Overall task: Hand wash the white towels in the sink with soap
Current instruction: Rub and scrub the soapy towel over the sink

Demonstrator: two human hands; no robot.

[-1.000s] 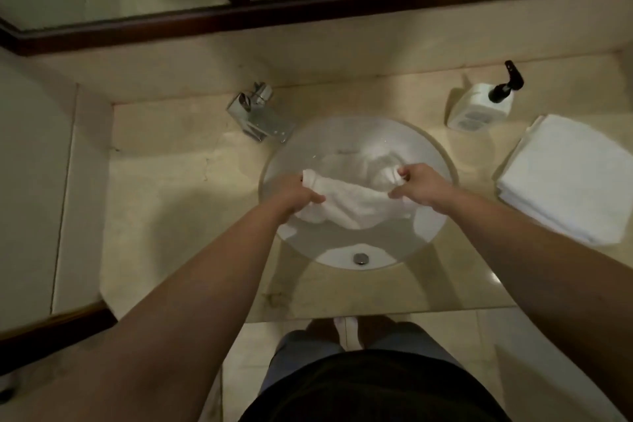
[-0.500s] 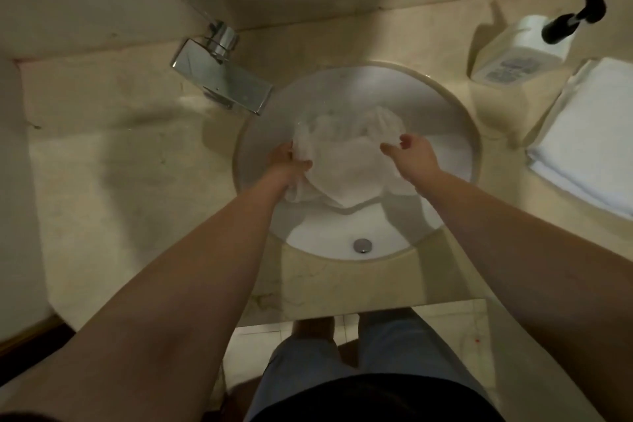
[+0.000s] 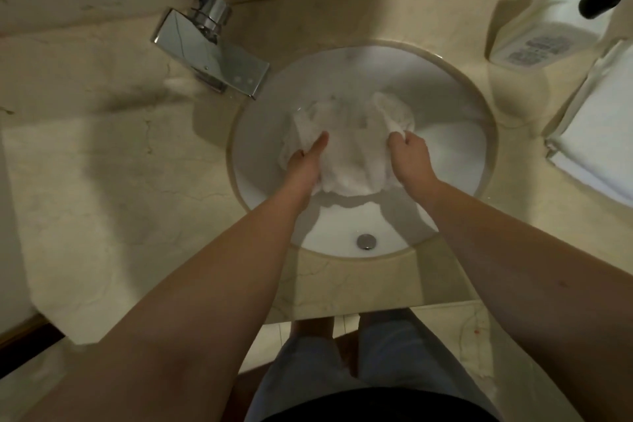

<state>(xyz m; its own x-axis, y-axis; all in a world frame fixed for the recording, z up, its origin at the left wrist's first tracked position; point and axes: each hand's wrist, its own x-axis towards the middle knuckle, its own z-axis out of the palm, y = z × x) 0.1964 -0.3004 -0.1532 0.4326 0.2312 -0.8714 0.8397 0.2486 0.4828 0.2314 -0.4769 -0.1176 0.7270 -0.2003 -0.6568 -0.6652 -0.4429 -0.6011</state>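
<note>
Head view: white towel [image 3: 346, 147] bunched in the sink [image 3: 455, 134], left hand [image 3: 305, 161] gripping its left edge, right hand [image 3: 409, 156] pinching a right fold; risk judged: vigorous scrubbing could splash the folded towels [image 3: 603, 134] nearby.

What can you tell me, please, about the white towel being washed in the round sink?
The white terry-looking towel lies crumpled in the round white sink, bunched toward its far side, above the metal drain. It looks damp and wrinkled. The left hand grips its left edge, thumb on top; the right hand pinches a raised fold on its right.
</note>
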